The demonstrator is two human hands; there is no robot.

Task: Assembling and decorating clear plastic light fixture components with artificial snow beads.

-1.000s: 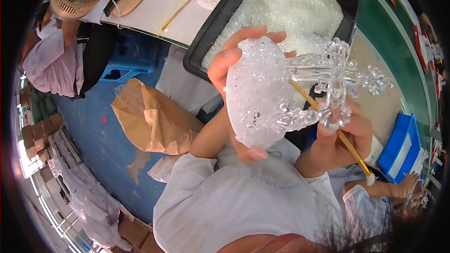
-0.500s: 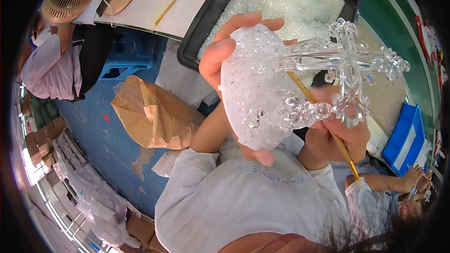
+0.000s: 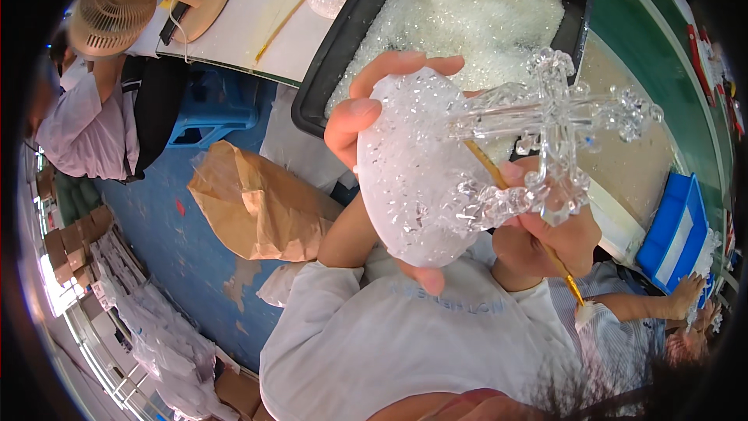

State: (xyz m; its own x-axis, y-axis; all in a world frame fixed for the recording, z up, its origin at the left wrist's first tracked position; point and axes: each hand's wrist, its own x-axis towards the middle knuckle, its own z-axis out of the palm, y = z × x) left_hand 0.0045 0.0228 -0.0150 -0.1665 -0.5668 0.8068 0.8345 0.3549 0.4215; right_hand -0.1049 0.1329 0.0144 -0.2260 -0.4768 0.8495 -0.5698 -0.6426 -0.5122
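My left hand [image 3: 354, 121] is wrapped around the edge of a rounded white base [image 3: 413, 179] speckled with clear glittering bits. Attached to that base is an ornate clear cross [image 3: 555, 121], which juts out to the right, tilted on its side. A clear knobbly piece [image 3: 483, 204] also stands out from the base, lower down. Between the fingers of my right hand [image 3: 573, 234] is a thin paintbrush [image 3: 559, 267] with a wooden handle. Its pale bristles point down toward my body, away from the base. Part of my right hand is hidden behind the cross.
A black tray [image 3: 312, 97] heaped with clear beads [image 3: 475, 12] lies just beyond my hands. On the white table are another brush [image 3: 280, 30] and a fan [image 3: 117, 12]. A brown paper bag [image 3: 257, 206], a blue bin [image 3: 674, 230] and co-workers at both sides surround me.
Both hands, with the base, cross and brush, have shifted slightly left and down in view. The grips look the same.
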